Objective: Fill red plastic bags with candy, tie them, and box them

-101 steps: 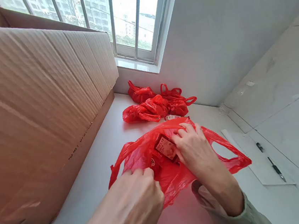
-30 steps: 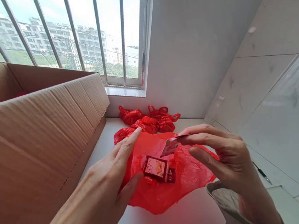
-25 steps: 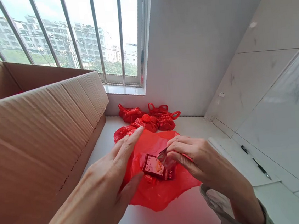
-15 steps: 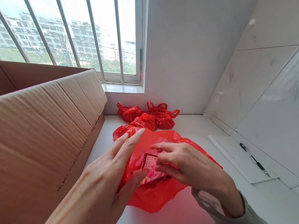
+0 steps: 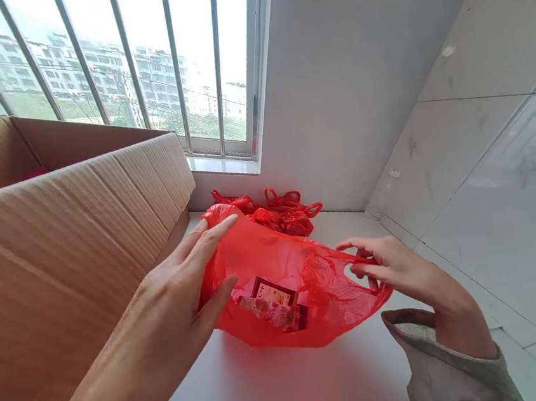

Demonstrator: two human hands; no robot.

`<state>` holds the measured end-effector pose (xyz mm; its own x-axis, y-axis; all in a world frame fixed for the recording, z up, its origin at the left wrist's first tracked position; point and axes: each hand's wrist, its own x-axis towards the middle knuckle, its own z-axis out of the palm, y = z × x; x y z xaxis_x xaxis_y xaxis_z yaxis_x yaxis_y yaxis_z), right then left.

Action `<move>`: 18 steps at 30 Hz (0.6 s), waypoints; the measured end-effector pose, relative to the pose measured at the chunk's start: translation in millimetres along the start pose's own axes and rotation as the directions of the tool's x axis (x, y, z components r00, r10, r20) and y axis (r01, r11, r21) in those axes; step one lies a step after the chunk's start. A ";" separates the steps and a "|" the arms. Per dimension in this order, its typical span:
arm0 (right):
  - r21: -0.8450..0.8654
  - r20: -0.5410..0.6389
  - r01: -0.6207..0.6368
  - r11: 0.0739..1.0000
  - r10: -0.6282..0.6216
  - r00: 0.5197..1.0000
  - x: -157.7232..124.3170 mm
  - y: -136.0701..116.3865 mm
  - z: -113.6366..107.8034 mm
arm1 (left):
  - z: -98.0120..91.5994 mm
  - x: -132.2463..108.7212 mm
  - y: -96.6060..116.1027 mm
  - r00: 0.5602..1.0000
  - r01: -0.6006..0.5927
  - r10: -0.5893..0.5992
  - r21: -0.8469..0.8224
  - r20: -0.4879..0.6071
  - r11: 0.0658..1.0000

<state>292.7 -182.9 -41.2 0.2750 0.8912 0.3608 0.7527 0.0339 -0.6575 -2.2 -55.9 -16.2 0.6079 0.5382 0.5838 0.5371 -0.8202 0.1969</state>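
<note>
A red plastic bag [image 5: 272,238] lies spread wide on the white surface. Inside it are a pink flowered packet [image 5: 275,313] and a dark-edged packet with a pale label [image 5: 272,291]. At the bag's left side is my left hand [image 5: 180,280], fingers stretched out and thumb apart, touching the rim; its lower fingers are hidden. My right hand [image 5: 394,264] has its fingers curled around the handle on the bag's right side and holds it out to the right.
Several red tied bags [image 5: 293,214] sit by the wall behind. A large open cardboard box [image 5: 87,213] stands at the left, with something red inside. Beyond is a barred window [image 5: 205,60]; a tiled wall [image 5: 502,201] rises at the right.
My right hand has moved from over the packets to the bag's right handle and pulled it rightward. The bag's mouth is wider, and the packets show more fully.
</note>
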 end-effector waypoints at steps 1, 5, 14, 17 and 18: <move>0.112 -0.073 -0.019 0.994 0.027 0.997 3.5 -1.3 -5.2 | -2.2 -0.2 2.9 0.998 0.028 -0.028 0.001 -0.049 1.000; 0.540 -0.390 0.059 0.840 0.188 0.901 14.4 -11.5 -16.8 | -7.3 -1.6 15.9 0.969 0.161 -0.144 0.068 -0.201 0.985; 0.699 -0.500 0.263 0.665 0.191 0.845 20.4 -12.5 1.0 | -4.9 7.6 5.1 0.972 0.201 -0.203 -0.027 -0.116 0.979; 0.579 -0.648 0.401 0.710 0.103 0.754 24.3 -14.8 10.0 | -2.2 7.8 3.8 0.973 0.182 -0.191 -0.076 -0.128 0.980; 0.528 -0.678 0.423 0.736 0.066 0.733 25.6 -16.2 13.9 | -0.3 7.7 2.9 0.979 0.168 -0.177 -0.090 -0.103 0.982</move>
<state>279.3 -154.4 -30.5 0.6560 0.3485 0.6695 0.3546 0.6407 -0.6810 3.8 -54.2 -10.9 0.4400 0.6522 0.6173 0.5765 -0.7322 0.3626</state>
